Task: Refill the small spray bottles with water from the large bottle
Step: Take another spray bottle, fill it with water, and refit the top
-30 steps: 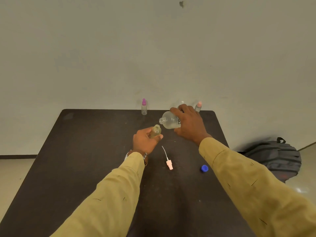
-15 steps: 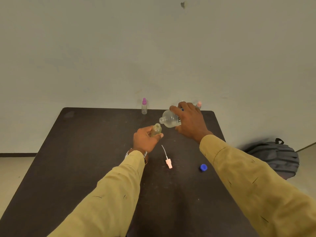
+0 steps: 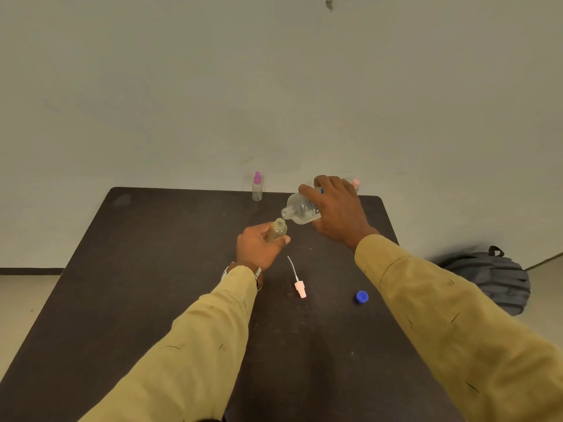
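Right hand (image 3: 338, 214) grips the tilted large bottle (image 3: 300, 208), left hand (image 3: 259, 248) the small spray bottle (image 3: 277, 231). Their necks have drawn together, spout at one o'clock of the small neck; pouring is perhaps starting.

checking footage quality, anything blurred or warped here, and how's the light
Head view: soft even light, no glare; the backpack on the floor is smeared by blur; the wide-angle lens splays the table edges; the large bottle and small bottle look fairly sharp.

Large bottle (image 3: 300, 210) above small bottle (image 3: 277, 229), sprayer (image 3: 300, 288) left of cap (image 3: 362, 296)
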